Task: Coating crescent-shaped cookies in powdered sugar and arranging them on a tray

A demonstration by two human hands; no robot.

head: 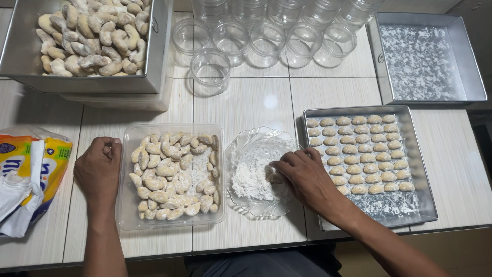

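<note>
At centre frame, my right hand (303,173) pinches a cookie (275,178) in the sugar bowl (241,149); my left hand (98,169) rests fisted beside the tub (124,205).

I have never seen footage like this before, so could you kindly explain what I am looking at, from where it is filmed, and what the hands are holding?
There is no machine: a person's two bare hands, filmed from a head-worn camera looking down at a tiled table. The left hand rests closed against a clear plastic tray of sugar-coated crescent cookies. The right hand presses a cookie into a glass dish of white powder. Beside it a metal tray holds uncoated cookies; empty clear jars stand behind.
</note>
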